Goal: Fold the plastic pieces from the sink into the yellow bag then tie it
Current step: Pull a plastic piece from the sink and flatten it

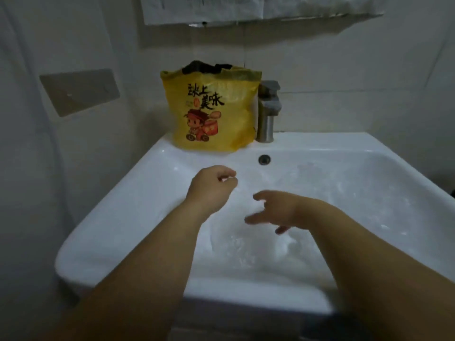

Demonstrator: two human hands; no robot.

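left hand (212,186) curled into a fist, right hand (278,209) splayed

Yellow bag (211,112) with black script and a red cartoon rider; white sink (152,188); grey steel tap (267,112).

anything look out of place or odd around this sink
Two things. Crumpled clear plastic lies in the sink basin, where it does not belong. The yellow bag stands on the back rim beside the faucet, its top open with something dark poking out. Nothing looks spilled or broken.
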